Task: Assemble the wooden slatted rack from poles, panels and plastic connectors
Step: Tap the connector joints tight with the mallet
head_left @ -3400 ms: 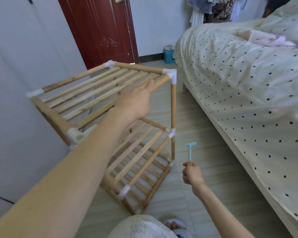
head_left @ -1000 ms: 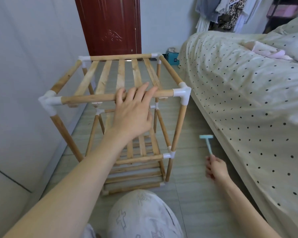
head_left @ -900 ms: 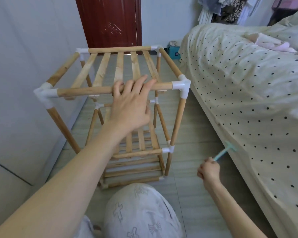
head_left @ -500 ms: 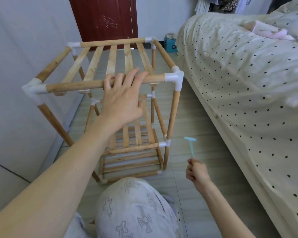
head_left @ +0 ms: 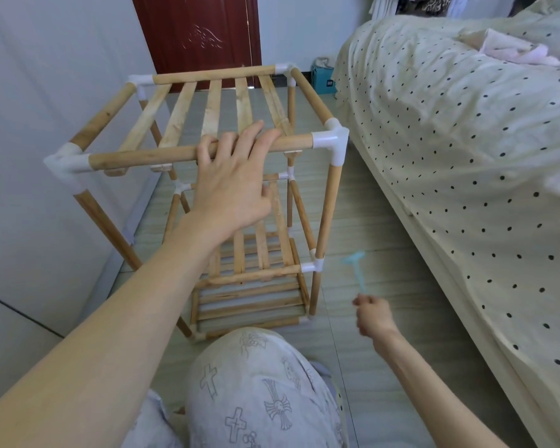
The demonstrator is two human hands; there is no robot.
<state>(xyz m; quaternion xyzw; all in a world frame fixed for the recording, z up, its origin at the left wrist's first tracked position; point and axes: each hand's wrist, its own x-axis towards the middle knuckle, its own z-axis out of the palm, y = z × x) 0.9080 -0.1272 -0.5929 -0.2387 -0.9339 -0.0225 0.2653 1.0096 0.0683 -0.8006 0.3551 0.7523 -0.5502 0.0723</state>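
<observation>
Head view: wooden rack (head_left: 207, 176) stands upright on the tiled floor (head_left: 385, 286), between the white wall (head_left: 46, 92) and the bed (head_left: 466, 140), white corner connectors (head_left: 332, 142) fitted. Left hand (head_left: 232, 185) rests on the near top pole (head_left: 162, 154), grip spread, fingers straight and laid over it. Right hand (head_left: 372, 316) low beside the rack, grip curled round a small light-blue plastic hammer (head_left: 357, 270) (blurred), head up. Dark red door (head_left: 201, 37) behind.
</observation>
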